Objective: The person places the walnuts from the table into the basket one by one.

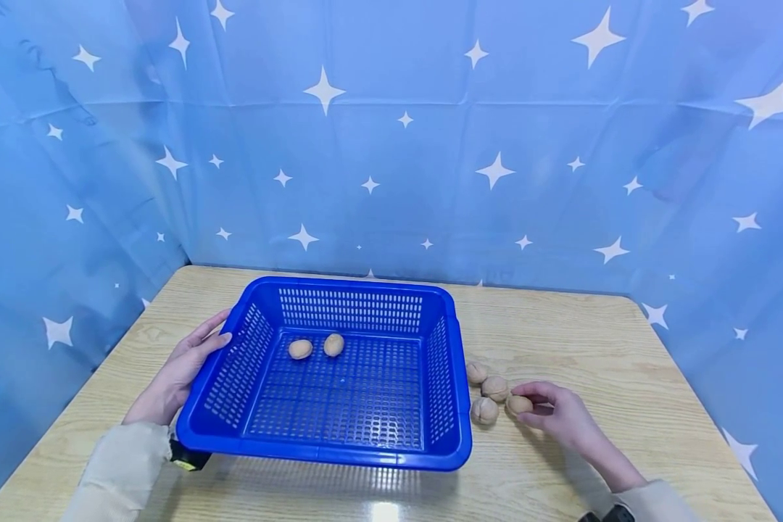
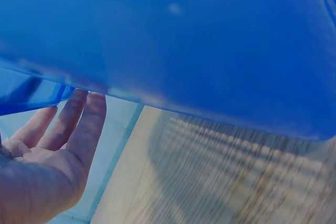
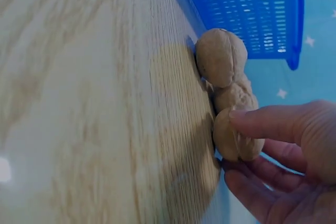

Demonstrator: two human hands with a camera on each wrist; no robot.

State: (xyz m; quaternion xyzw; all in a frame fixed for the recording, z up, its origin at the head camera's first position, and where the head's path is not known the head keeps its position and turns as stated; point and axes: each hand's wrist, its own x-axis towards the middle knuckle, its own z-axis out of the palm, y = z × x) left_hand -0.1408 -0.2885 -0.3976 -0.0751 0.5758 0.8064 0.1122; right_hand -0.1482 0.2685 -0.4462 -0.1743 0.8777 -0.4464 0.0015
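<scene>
A blue plastic basket with slotted walls is gripped at its left rim by my left hand. The thumb lies over the rim, while the left wrist view shows the other fingers against the underside. Two walnuts lie on the basket floor toward the back left. To the right of the basket, my right hand pinches a walnut between thumb and fingers, low over the wood. Three more walnuts sit clustered between that hand and the basket.
The light wooden table has its back edge along a blue curtain printed with white stars, which also hangs at both sides. The basket's near side casts a slotted shadow on the tabletop.
</scene>
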